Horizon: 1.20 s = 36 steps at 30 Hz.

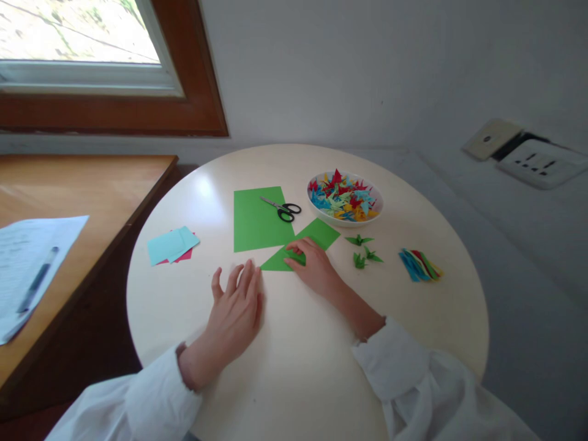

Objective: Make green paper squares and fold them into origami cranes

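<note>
My right hand rests on a small green paper sheet on the round white table, its fingers curled and pressing a fold at the sheet's near corner. My left hand lies flat and open on the table, fingers stretched out, just left of that sheet's pointed corner. A bigger green sheet lies behind, with black-handled scissors on its right edge.
A white bowl of several coloured folded paper figures stands at the back right. Three small green folded figures and a stack of coloured strips lie to the right. Cyan and red paper squares lie left. A wooden desk holds papers and a pen.
</note>
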### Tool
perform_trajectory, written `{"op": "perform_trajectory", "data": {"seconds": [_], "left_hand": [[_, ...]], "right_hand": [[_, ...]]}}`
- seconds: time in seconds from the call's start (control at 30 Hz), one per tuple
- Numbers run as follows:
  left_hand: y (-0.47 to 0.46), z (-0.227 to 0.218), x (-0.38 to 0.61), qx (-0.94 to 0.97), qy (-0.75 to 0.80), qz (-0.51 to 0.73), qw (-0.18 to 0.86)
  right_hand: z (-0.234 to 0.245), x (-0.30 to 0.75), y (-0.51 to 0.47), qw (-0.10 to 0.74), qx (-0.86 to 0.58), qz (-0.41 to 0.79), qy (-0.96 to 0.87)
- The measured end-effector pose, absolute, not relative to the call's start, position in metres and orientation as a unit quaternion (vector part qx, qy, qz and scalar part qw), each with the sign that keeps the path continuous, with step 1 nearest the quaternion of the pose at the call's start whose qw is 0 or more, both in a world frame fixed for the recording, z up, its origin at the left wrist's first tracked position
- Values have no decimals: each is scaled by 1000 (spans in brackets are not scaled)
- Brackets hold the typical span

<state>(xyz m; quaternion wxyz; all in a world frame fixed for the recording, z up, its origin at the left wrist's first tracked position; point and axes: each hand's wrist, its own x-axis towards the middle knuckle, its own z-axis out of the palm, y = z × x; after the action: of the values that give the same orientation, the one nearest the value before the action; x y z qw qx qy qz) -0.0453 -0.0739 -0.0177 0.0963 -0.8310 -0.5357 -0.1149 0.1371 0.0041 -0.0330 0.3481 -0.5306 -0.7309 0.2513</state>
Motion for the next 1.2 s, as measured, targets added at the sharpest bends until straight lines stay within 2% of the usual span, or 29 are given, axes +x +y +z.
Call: {"op": "perform_trajectory", "data": {"seconds": [0.3,0.67,0.83,0.93,1.03,1.2], "left_hand": [[-74,-26,-52,-848,-504,-151,58],[-43,-32,-24,-869,-470,-148,-41],[-31,-33,-21,-858,-487,-161,-26],[-28,-29,-23,-849,-498,-177,-21],[-26,-24,-24,-837,-511,-190,-45],[-23,-23,-25,-806,-544,-213,-95]], "right_hand": [[-36,138,6,400,-524,259,-706],[-42,140,10,483,-508,323,-635],[-42,138,9,499,-508,343,-613],[-39,138,8,486,-514,311,-635],[-35,140,5,453,-543,213,-675],[-27,142,-4,294,-635,66,-711]]}}
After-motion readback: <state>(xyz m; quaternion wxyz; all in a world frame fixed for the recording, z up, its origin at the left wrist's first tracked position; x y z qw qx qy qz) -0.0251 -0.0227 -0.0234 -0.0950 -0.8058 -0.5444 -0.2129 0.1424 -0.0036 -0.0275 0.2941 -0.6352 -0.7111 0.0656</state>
